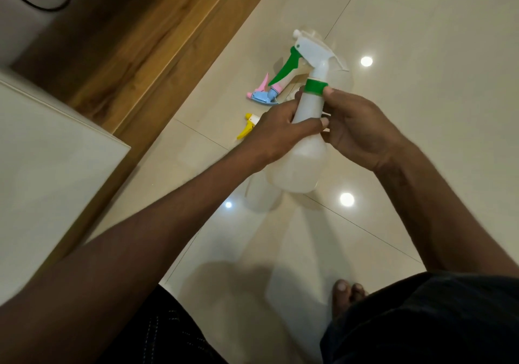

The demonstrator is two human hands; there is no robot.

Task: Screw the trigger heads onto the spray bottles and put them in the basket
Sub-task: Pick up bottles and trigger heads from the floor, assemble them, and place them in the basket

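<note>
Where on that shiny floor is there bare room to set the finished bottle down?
Bare cream floor tiles stretch to the right of the translucent spray bottle with the green-and-white trigger head. It is crowded to the left of the bottle, where the pink-and-blue trigger head and the yellow trigger head lie near the wooden strip; another clear bottle lies below.

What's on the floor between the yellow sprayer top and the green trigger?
In the head view, a pink-and-blue plastic trigger head lies on the floor between the yellow trigger head and the green plastic trigger.
</note>
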